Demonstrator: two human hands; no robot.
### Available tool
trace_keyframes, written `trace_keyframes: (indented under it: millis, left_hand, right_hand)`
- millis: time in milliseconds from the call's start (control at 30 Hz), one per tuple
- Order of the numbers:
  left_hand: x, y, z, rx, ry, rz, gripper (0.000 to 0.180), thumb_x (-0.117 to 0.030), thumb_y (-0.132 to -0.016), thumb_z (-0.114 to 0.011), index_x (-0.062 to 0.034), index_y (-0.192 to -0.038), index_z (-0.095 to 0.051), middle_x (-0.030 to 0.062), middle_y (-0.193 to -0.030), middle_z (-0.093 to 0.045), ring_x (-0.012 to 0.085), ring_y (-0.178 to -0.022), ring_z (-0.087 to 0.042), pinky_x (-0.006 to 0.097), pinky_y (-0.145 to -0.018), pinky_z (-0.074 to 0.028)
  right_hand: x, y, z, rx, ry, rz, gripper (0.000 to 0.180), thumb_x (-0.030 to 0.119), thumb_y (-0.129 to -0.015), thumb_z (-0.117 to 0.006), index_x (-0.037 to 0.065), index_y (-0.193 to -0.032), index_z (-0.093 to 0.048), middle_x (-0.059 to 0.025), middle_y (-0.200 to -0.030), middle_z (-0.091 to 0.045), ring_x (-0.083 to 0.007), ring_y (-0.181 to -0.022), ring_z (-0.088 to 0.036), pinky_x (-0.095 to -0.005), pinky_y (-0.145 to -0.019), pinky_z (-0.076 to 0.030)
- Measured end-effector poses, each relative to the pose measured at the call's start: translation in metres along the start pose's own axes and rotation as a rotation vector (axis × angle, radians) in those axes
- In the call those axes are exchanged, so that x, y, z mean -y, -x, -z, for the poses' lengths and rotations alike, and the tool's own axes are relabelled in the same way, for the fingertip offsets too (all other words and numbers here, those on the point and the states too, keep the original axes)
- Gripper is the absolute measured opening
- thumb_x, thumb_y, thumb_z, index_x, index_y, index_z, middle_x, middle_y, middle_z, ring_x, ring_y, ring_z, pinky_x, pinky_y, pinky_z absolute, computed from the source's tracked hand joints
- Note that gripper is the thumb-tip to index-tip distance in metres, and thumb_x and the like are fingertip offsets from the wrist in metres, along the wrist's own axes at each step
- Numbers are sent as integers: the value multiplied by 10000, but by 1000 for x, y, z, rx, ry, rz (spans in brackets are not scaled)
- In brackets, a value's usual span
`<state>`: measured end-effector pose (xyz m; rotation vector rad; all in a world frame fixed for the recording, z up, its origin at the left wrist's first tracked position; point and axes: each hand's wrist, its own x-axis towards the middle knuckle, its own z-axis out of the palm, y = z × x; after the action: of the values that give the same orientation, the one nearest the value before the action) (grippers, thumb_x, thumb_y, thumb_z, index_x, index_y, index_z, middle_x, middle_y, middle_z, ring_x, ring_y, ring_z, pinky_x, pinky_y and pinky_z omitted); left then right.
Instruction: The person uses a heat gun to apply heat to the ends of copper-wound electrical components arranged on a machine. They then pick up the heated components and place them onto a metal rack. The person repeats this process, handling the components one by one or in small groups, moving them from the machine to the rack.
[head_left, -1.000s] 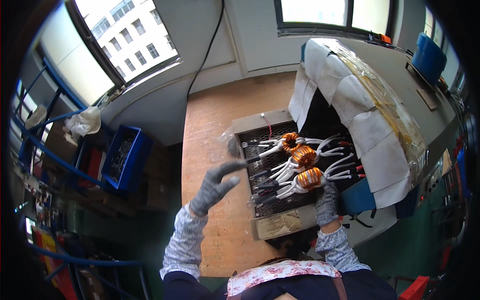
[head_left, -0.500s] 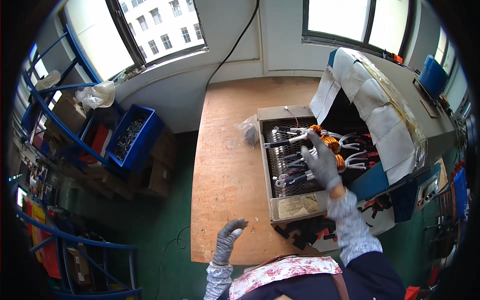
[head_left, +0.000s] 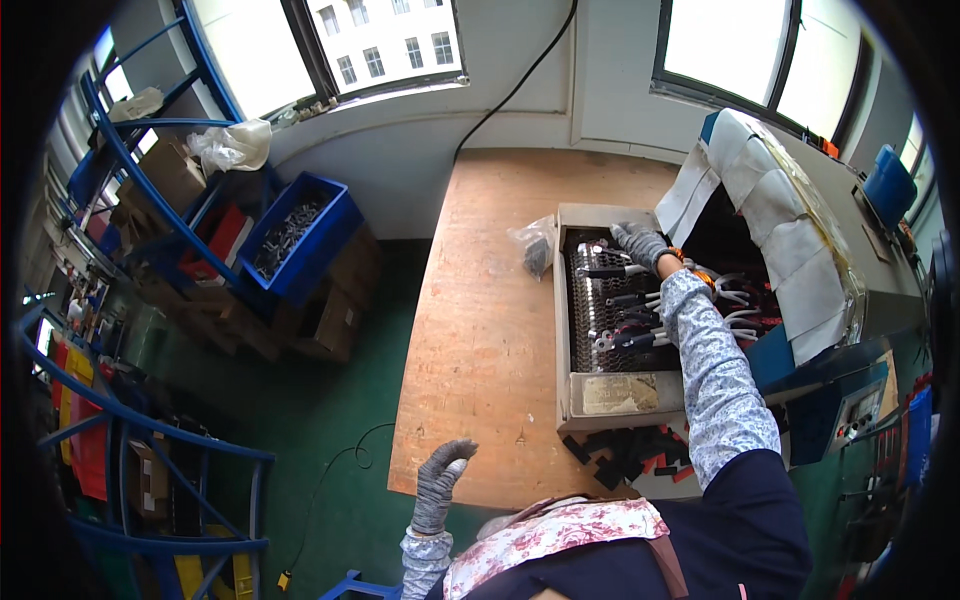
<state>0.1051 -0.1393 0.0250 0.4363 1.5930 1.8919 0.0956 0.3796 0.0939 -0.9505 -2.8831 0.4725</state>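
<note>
- At two o'clock on the wooden surface (head_left: pixel 480 330), the right hand (head_left: pixel 640 243) reaches into the open metal tray (head_left: pixel 563 300), fingers curled over the far end of its perforated grid (head_left: pixel 600 310); whether this grip encloses anything cannot be told.
- Copper coils (head_left: pixel 700 278) with white leads lie just beside the wrist at three o'clock.
- Left hand (head_left: pixel 440 485) hovers at six o'clock, fingers loosely spread, holding nothing.
- Judgement: the sleeve should stay clear of the leads, with the free hand steadying the tray.
</note>
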Motion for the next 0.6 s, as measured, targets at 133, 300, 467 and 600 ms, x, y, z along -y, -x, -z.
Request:
trace_keyframes:
  millis: [133,300,467,600]
  left_hand:
    - [4,1,8,-20,11,5,275,8,-844,-514,8,-1116,-556,104,-1071,-615,178,-1012,-575,293,-915,-433]
    - [14,-9,7,18,15,15,281,5,-845,-517,12,-1124,-551,114,-1080,-610,191,-1021,-573,307,-923,-432]
    - [21,-12,-1,74,-16,35,284,7,-844,-513,19,-1125,-552,128,-1082,-606,212,-1032,-572,330,-943,-430]
    - [23,-12,-12,118,-45,39,286,15,-842,-515,12,-1125,-555,124,-1083,-607,207,-1032,-571,327,-943,-428]
  right_hand:
    - [-7,16,4,-188,12,25,530,459,-900,-357,51,-1188,-534,-198,-1112,-580,-348,-1082,-514,-397,-956,-367]
    - [54,113,38,-395,-64,123,370,358,-896,-461,65,-1069,-607,-200,-964,-624,-326,-943,-581,-395,-847,-437]
    - [88,218,33,-187,-32,132,327,348,-887,-487,81,-788,-647,-154,-613,-586,-323,-592,-592,-414,-585,-468]
    - [75,233,-12,-2,155,115,310,359,-859,-502,85,-795,-632,-145,-721,-623,-315,-737,-611,-421,-724,-466]
